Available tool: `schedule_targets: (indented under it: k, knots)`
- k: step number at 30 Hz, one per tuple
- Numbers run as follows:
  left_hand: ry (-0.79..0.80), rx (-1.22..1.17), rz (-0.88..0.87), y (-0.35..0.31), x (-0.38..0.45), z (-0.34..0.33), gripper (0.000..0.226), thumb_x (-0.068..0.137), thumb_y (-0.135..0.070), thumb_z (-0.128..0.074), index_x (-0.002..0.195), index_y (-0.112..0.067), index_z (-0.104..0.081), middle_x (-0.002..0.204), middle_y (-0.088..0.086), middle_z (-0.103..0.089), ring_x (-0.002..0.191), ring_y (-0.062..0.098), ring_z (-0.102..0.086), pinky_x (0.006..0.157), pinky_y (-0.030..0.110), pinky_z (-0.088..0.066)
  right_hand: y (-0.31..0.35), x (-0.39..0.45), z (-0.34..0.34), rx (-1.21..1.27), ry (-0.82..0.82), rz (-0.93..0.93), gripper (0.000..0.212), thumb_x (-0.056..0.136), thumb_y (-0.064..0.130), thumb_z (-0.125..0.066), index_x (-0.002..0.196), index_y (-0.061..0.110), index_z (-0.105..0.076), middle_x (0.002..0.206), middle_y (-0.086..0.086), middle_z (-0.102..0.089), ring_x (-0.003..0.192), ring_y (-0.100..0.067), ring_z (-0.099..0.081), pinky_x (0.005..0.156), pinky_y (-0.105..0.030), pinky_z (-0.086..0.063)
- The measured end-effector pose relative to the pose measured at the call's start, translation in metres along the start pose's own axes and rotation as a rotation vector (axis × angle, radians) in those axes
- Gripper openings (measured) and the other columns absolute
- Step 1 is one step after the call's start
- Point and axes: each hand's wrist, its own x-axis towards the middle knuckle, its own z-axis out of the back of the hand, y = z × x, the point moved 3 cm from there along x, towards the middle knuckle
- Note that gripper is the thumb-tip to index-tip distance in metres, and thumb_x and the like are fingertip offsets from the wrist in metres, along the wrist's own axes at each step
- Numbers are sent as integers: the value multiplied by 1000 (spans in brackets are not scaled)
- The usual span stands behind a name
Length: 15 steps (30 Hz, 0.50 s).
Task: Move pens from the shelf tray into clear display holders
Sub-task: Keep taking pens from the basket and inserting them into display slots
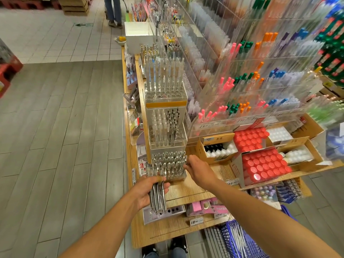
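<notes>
My left hand (149, 190) is shut on a bundle of silvery clear pens (158, 197), held just in front of the lowest clear display holder (170, 164). That holder is packed with several upright pens of the same kind. My right hand (197, 169) reaches to the holder's right side, its fingertips pinched at a pen there; whether it grips the pen is hidden. Two more clear holders (166, 135) step up behind it, partly filled with pens. The shelf tray is not distinguishable.
The holders stand on a wooden shelf (188, 189). Boxes of red-capped bottles (264, 164) and white ones sit to the right, tall acrylic racks of coloured pens (247, 79) behind. A blue basket (240, 241) is at my lower right. A person (113, 12) stands far down the aisle.
</notes>
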Motion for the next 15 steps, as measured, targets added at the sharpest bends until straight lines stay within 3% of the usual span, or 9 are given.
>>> schedule_targets:
  k: [3, 5, 11, 15]
  knots:
    - [3, -4, 2, 1, 0, -2, 48, 68, 5, -73, 112, 15, -57, 88, 33, -71, 71, 32, -73, 54, 34, -61, 0, -2, -3, -103, 51, 59, 20, 103, 36, -39, 89, 24, -31, 90, 7, -44, 70, -22, -54, 61, -38, -46]
    - [5, -9, 3, 1, 1, -2, 45, 70, 5, -72, 112, 15, -57, 89, 34, -70, 71, 32, -73, 54, 34, -61, -1, -3, -5, -131, 55, 80, 20, 103, 35, -40, 90, 25, -30, 92, 7, -45, 67, -20, -53, 57, -34, -42]
    - [-1, 4, 11, 2, 3, -4, 30, 80, 8, -69, 107, 15, -61, 93, 33, -71, 73, 31, -74, 55, 35, -62, -5, -4, -1, -82, -19, -14, 21, 100, 39, -48, 97, 19, -43, 84, 2, -58, 73, -20, -56, 66, -38, -51]
    - [7, 9, 12, 3, 3, -10, 38, 71, 6, -73, 106, 15, -61, 93, 33, -71, 73, 31, -74, 59, 37, -63, -6, -1, -1, -18, 24, -100, 28, 95, 38, -59, 111, 17, -48, 88, -1, -67, 81, -21, -60, 73, -35, -50]
